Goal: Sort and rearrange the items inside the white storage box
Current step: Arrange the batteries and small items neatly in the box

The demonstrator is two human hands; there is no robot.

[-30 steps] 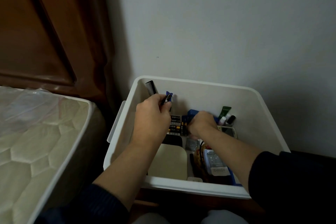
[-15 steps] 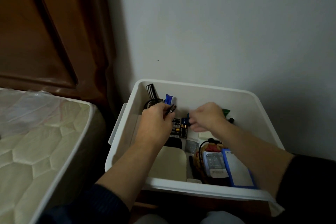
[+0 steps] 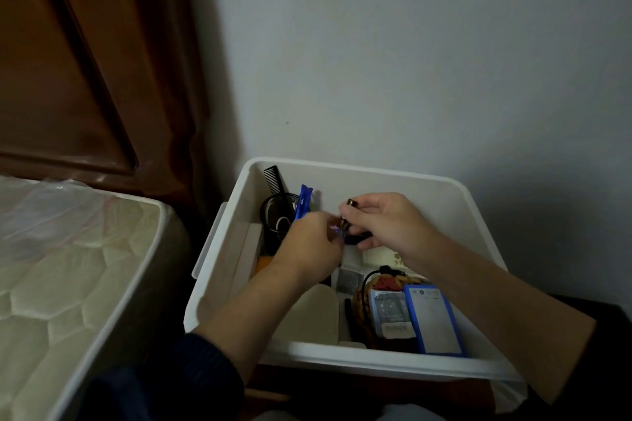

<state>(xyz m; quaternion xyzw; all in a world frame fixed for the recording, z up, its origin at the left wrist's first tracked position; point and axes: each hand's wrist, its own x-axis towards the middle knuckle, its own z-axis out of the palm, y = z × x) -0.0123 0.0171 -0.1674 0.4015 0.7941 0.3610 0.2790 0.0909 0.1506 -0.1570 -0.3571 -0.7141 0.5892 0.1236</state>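
Note:
The white storage box (image 3: pixel 355 357) stands against the wall with both my hands over its middle. My right hand (image 3: pixel 390 225) grips small dark batteries (image 3: pixel 350 203) with a gold tip showing above the fingers. My left hand (image 3: pixel 307 249) meets it from the left, its fingertips pinching a small blue and dark piece (image 3: pixel 342 235) between the two hands; motion blur hides its shape. A black comb (image 3: pixel 272 178), a black cup (image 3: pixel 277 215) and a blue packet (image 3: pixel 304 202) stand in the far left corner.
Lower in the box lie a cream flat pad (image 3: pixel 313 314), a blue-edged card (image 3: pixel 434 318), a pale packet (image 3: pixel 390 314) and a brown-red bundle (image 3: pixel 386 284). A mattress (image 3: pixel 68 267) flanks the box on the left, below a wooden headboard (image 3: pixel 68 61).
My right hand rose from the box floor and moved left with the batteries. My left hand came right and down to meet it. The camera view shifted slightly.

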